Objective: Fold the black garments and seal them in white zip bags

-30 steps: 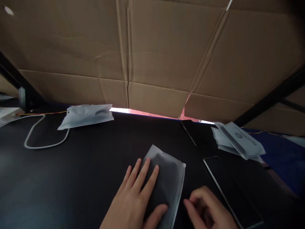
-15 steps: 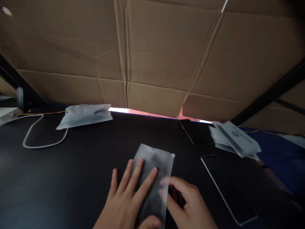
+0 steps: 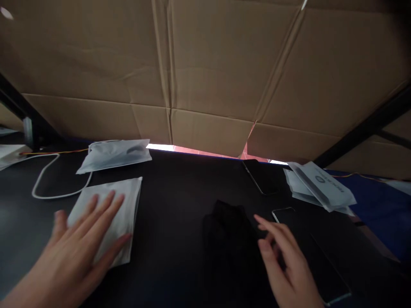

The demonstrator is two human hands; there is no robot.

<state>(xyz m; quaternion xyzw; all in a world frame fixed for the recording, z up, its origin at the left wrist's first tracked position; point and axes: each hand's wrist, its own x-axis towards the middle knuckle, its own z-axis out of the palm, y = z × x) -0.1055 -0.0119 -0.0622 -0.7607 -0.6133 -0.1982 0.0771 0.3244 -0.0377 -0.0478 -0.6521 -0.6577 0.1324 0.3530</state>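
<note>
A frosted white zip pouch [image 3: 123,192] lies flat on the black table at the left. My left hand [image 3: 80,244] rests over it with fingers spread, slightly blurred. A crumpled black soft item, perhaps fabric [image 3: 226,231], lies in the middle of the table; its lower part merges with the dark surface. Just right of it is my right hand [image 3: 285,261], thumb and forefinger apart with nothing between them. That hand partly covers a dark phone-like slab with a pale edge [image 3: 334,273].
Behind the left pouch lies another frosted pouch [image 3: 115,156] beside a looped white cable [image 3: 61,197]. A dark phone [image 3: 261,177] sits near the back edge, with several printed pouches [image 3: 324,186] to its right. Cardboard sheets [image 3: 212,64] hang behind the black table [image 3: 173,205].
The frosted pouch has gone from the middle to the left, with my left hand on it. My right hand has let go of its edge and shifted right. The black item has come into view.
</note>
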